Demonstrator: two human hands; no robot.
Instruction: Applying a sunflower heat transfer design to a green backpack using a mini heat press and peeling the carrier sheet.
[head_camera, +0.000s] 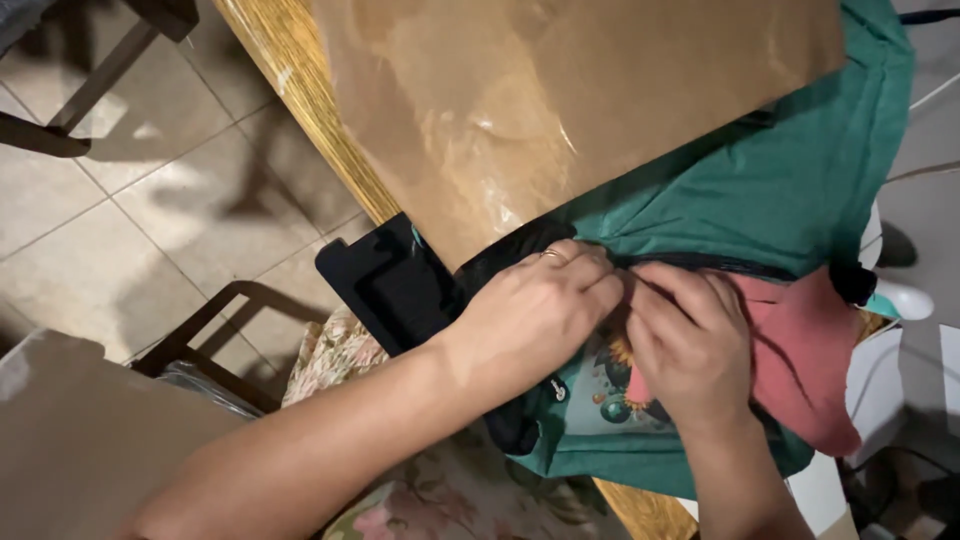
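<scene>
My left hand (535, 310), with a ring on one finger, rests knuckles-up on a green shirt (770, 190) that lies over a black flat plate (385, 280). My right hand (690, 345) lies beside it, fingers curled onto the fabric next to a pink-red cloth (810, 360). Both hands pinch or press the fabric where a dark seam runs across. A round printed picture (610, 395) on the shirt shows just below the hands. A large sheet of brown paper (560, 90) covers the shirt's upper part.
The wooden table edge (300, 90) runs diagonally from top to bottom. Tiled floor (120, 220) lies to the left, with chair legs (90, 80) and a floral cushioned seat (440, 490) near me. White objects (900, 300) sit at the right.
</scene>
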